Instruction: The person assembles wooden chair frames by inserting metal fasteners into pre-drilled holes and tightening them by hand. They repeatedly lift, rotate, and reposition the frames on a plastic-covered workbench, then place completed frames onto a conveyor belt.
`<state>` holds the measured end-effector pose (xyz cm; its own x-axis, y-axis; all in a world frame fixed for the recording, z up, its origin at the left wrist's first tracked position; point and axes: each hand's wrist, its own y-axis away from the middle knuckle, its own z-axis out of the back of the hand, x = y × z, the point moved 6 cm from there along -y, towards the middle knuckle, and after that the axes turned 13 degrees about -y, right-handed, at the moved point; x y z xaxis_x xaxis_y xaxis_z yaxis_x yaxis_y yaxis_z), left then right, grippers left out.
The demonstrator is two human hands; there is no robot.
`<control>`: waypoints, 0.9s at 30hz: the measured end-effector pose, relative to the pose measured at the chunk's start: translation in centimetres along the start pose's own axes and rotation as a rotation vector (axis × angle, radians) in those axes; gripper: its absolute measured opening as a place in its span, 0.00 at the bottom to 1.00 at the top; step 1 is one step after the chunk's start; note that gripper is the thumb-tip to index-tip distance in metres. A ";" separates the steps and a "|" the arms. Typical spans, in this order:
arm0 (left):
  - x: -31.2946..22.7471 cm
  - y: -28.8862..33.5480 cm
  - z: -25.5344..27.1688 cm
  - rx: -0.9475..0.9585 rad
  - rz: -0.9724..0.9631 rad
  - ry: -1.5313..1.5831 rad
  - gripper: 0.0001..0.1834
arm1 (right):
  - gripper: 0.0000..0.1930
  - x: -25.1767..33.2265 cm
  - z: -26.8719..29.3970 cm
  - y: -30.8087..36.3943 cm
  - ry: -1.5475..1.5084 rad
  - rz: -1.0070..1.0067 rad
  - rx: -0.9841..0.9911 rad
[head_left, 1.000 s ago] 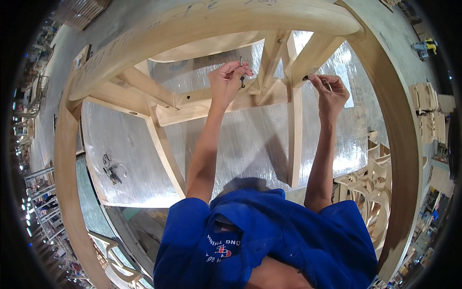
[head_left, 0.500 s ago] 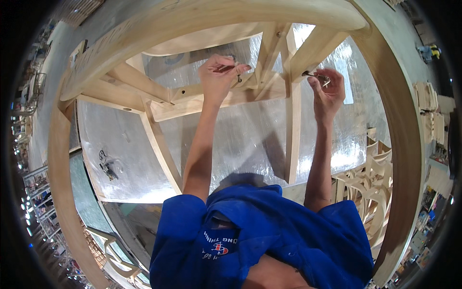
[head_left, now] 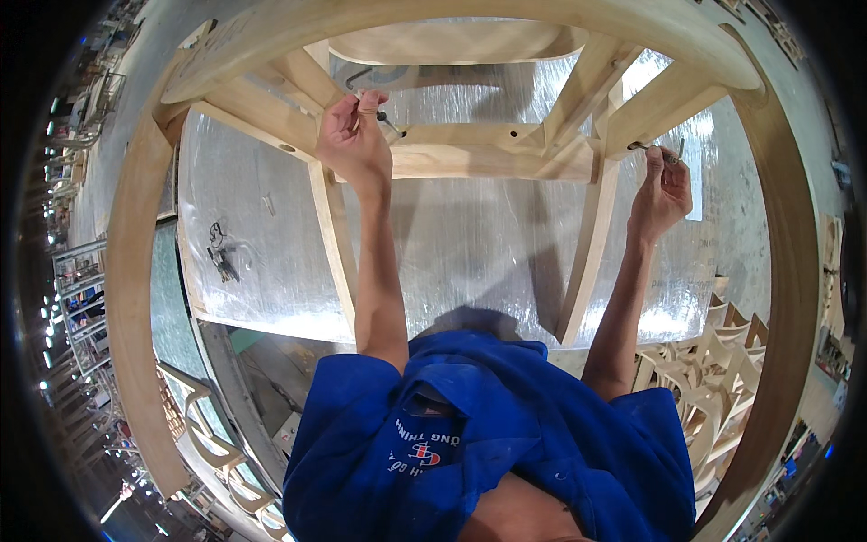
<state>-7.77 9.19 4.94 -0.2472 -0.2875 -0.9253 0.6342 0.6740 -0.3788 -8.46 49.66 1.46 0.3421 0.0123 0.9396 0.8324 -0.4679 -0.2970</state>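
Note:
My left hand is closed in a pinch at the left end of the chair frame's cross rail. A dark-headed bolt sticks out from its fingertips, its shank slanting toward a hole in that rail. Above the fingers shows a dark bent rod, which looks like a hex key. My right hand is closed beside the right angled rail. Thin metal pieces that look like bolts show between its fingers, one reaching to a hole in the wood. Fingers partly hide what both hands hold.
The curved wooden frame arches around my arms. Beneath lies a board wrapped in shiny film, with small dark hardware at its left. Curved wooden parts are piled at lower right; more wooden frames stand at lower left.
My left hand has moved left along the cross rail, with the bolt now angled toward its left end. My right hand stays by the same hole. The whole view has shifted.

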 end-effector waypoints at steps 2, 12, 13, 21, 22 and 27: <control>1.5 0.7 -0.8 0.049 0.017 -0.058 0.05 | 0.18 0.5 -0.5 -0.5 -0.051 0.081 0.102; 3.2 2.4 -0.7 0.017 0.016 -0.034 0.07 | 0.14 1.1 -0.3 -0.5 -0.023 0.124 0.199; 2.9 2.6 -0.6 -0.044 0.003 -0.041 0.07 | 0.13 0.7 -0.2 -0.7 -0.007 0.104 0.160; 3.4 2.6 -0.6 0.002 0.004 -0.078 0.11 | 0.10 2.2 -1.1 -1.5 0.021 0.043 0.319; 3.1 2.5 -0.9 0.044 -0.014 -0.065 0.12 | 0.11 2.5 -1.1 -1.4 0.092 -0.002 0.323; 2.5 3.1 -1.4 -0.093 -0.008 -0.102 0.11 | 0.12 2.0 -1.2 -0.9 -0.092 0.140 0.136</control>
<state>-7.46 11.56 1.46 -0.1730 -0.3573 -0.9178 0.5605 0.7306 -0.3900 -9.04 49.09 3.85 0.4919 0.0393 0.8698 0.8228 -0.3476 -0.4496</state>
